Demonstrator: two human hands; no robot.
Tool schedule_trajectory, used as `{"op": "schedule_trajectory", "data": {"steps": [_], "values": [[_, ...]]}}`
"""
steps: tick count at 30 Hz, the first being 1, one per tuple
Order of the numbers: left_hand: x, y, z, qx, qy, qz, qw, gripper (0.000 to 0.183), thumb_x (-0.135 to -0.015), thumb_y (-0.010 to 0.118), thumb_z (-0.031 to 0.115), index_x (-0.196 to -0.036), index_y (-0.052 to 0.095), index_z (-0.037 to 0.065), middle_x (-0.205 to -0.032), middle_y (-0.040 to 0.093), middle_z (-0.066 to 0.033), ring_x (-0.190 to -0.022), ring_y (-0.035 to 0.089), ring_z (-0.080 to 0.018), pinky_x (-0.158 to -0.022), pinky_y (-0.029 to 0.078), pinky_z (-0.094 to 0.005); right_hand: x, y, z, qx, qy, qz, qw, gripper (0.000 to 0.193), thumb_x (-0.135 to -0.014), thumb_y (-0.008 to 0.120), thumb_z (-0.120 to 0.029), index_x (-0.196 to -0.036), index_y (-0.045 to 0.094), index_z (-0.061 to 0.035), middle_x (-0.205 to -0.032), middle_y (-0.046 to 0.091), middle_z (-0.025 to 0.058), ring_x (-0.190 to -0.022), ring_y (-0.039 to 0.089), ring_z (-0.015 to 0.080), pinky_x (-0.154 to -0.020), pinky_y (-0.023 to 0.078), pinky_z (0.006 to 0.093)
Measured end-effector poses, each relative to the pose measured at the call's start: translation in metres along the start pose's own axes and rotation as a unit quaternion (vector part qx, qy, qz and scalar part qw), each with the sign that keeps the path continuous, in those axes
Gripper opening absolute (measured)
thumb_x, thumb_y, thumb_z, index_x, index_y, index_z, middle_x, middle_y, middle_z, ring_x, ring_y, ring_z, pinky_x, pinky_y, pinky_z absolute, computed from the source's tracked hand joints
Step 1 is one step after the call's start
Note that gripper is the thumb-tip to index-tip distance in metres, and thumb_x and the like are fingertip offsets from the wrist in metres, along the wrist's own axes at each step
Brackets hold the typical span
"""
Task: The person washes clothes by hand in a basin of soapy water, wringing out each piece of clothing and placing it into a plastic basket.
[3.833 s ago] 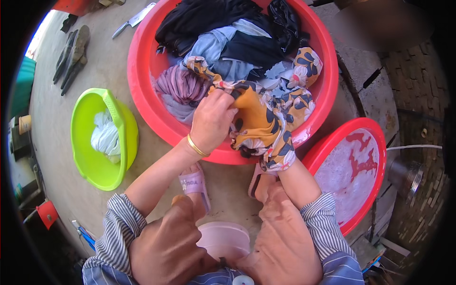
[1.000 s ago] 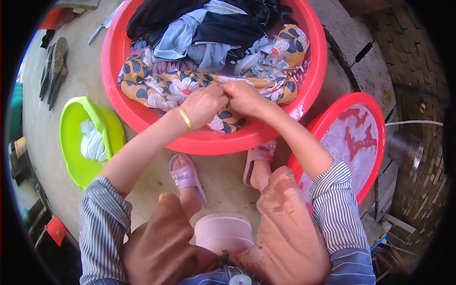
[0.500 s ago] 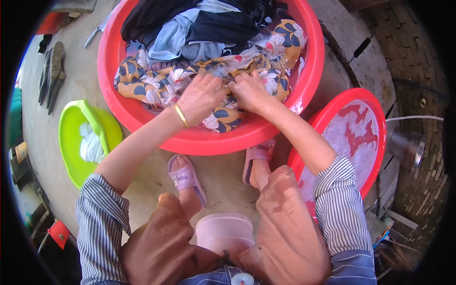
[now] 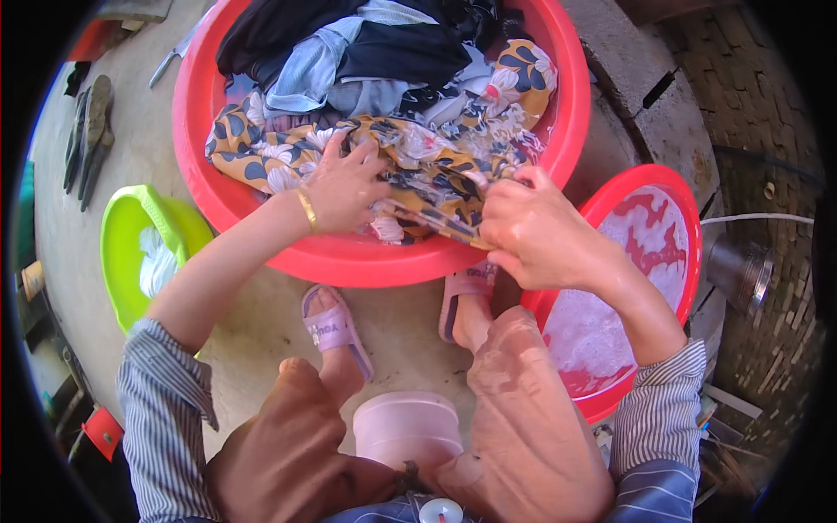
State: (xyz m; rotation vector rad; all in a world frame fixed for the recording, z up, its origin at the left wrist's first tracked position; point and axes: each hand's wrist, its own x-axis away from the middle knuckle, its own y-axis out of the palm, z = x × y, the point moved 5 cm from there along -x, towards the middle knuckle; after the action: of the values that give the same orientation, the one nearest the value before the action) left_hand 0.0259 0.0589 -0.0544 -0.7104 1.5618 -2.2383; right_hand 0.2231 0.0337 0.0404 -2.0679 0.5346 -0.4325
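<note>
A: Nearest my view, what do I log for the right hand (image 4: 532, 228)?
B: Fingers curled, gripping an edge of the flowered cloth (image 4: 427, 148) over the near side of the red tub (image 4: 384, 266).
A: And the left hand (image 4: 347, 187)?
B: Fingers spread, palm down on the same cloth. I cannot tell whether its thumb pins a fold.
A: Bearing of the cloth?
B: Ahead and to the left of the right hand; under the left hand and off to its right. Its long axis runs crosswise in the tub. Both hands touch it, so I mark neither as nearer. A narrow fold slants between them, down toward the right hand.
A: Farther out?
B: Light blue cloth (image 4: 316, 68) just beyond, then dark clothes (image 4: 401, 54) toward the tub's far side.
</note>
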Motion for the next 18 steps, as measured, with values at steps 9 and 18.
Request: {"op": "schedule_trajectory", "data": {"steps": [9, 18], "values": [[0.075, -0.131, 0.057, -0.014, 0.147, 0.0, 0.989, 0.008, -0.067, 0.063, 0.018, -0.067, 0.061, 0.01, -0.072, 0.056, -0.0015, -0.096, 0.051, -0.0232, -0.097, 0.03, -0.0528, 0.001, 0.022, 0.05, 0.123, 0.121, -0.123, 0.977, 0.014, -0.068, 0.064, -0.011, -0.082, 0.065, -0.0075, -0.083, 0.065, 0.011, -0.086, 0.061, 0.0279, -0.079, 0.039, 0.0458], [0.162, -0.333, 0.075, -0.295, -0.03, 0.162, 0.941, 0.016, -0.079, 0.065, 0.018, -0.079, 0.058, 0.004, -0.082, 0.054, -0.0102, -0.103, 0.05, -0.0279, -0.099, 0.031, -0.0465, 0.011, -0.218, -0.105, 0.386, 0.031, 0.096, 0.917, 0.013, -0.075, 0.058, -0.013, -0.085, 0.066, -0.0115, -0.081, 0.065, 0.007, -0.084, 0.062, 0.0233, -0.074, 0.042, 0.0398]]}}
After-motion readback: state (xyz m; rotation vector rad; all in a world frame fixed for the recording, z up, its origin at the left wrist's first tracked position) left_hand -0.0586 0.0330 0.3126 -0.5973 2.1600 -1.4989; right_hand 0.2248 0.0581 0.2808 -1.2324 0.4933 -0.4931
